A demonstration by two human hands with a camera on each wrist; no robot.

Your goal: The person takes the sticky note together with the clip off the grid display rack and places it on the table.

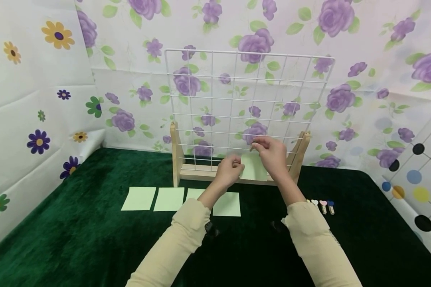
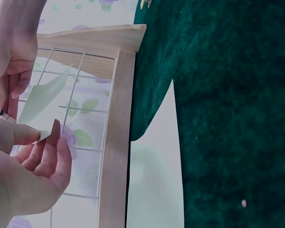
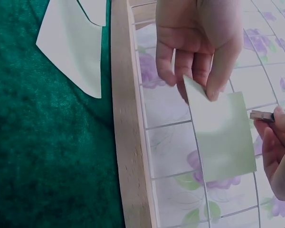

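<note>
A pale green paper card [image 1: 253, 167] is held flat against the lower part of a white wire grid [image 1: 248, 99] that stands in a wooden base [image 1: 201, 172]. My left hand [image 1: 237, 165] pinches the card's lower corner between thumb and fingers [image 3: 210, 90]. My right hand [image 1: 258, 146] is at the card's upper edge and pinches a small clip [image 3: 260, 115]. In the left wrist view the card [image 2: 42, 102] lies over the grid wires, beside the wooden upright [image 2: 115, 142].
Several more green cards [image 1: 139, 198] lie in a row on the dark green cloth [image 1: 75, 239] in front of the stand. A few small clips [image 1: 323, 206] lie to the right. Floral backdrop walls surround the table on all sides.
</note>
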